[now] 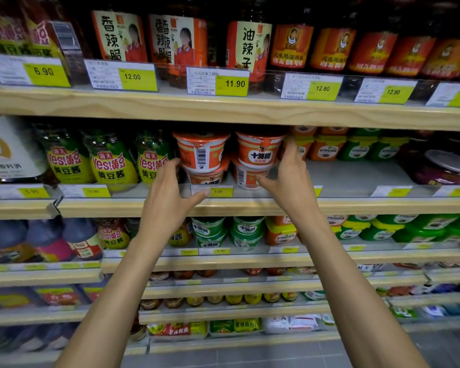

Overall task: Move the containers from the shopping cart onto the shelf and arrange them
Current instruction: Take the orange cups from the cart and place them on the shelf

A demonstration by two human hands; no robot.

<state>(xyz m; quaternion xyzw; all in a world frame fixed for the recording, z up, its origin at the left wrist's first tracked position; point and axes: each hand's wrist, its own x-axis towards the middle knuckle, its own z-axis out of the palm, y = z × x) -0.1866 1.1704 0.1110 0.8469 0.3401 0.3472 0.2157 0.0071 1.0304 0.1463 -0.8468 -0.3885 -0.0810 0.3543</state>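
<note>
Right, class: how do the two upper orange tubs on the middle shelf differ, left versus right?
The left upper tub shows its barcode; the right upper tub shows its logo. The left upper tub sits on a logo-facing tub, the right upper tub on a barcode-facing one. Both are orange and white, each stacked on another tub.

A grocery shop aisle: tiered wooden shelves (223, 110) packed with sauce jars (112, 163) and tubs (258, 152), yellow price tags (231, 85) clipped along every edge
</note>
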